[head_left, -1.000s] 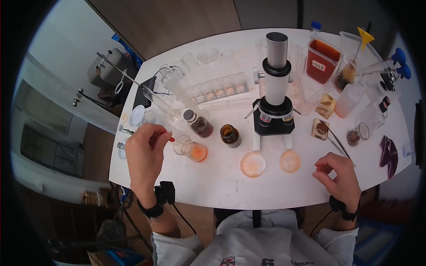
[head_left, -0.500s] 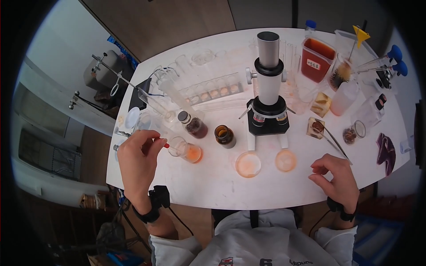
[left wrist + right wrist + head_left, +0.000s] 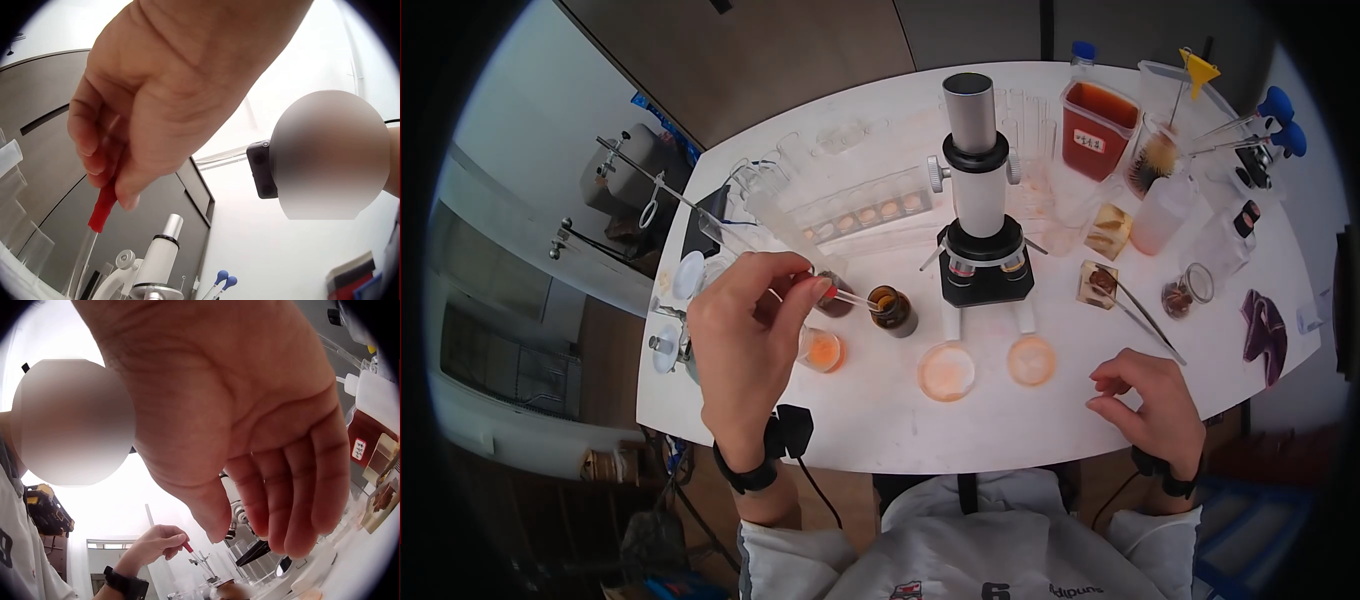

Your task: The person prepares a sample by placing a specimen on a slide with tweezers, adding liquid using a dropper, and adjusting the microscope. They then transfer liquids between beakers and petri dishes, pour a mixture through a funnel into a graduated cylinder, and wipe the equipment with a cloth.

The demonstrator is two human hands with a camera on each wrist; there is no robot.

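Observation:
My left hand [image 3: 748, 335] pinches the red rubber bulb of a glass dropper [image 3: 102, 211] between thumb and fingers. The dropper's glass tube points right, its tip at the mouth of an uncapped brown glass bottle [image 3: 897, 318]. Below that hand stands a small beaker of orange liquid [image 3: 824, 352]. Partly hidden behind the fingers is a bottle with dark red contents [image 3: 836, 303]. My right hand [image 3: 1152, 402] holds nothing, its fingers loosely curled over the table's front right. Two shallow round dishes [image 3: 947, 372] with orange residue lie between the hands.
A microscope [image 3: 982, 200] stands at the middle, behind the dishes. A rack of small cups [image 3: 865, 215] and glassware fill the back left. On the right are a tub of red liquid [image 3: 1097, 135], tweezers [image 3: 1145, 325], a small jar [image 3: 1187, 292] and a purple piece [image 3: 1262, 338].
My left hand has moved right with the dropper, from beside the orange beaker over to the brown bottle's mouth. The right hand stays in place. The head view has shifted slightly.

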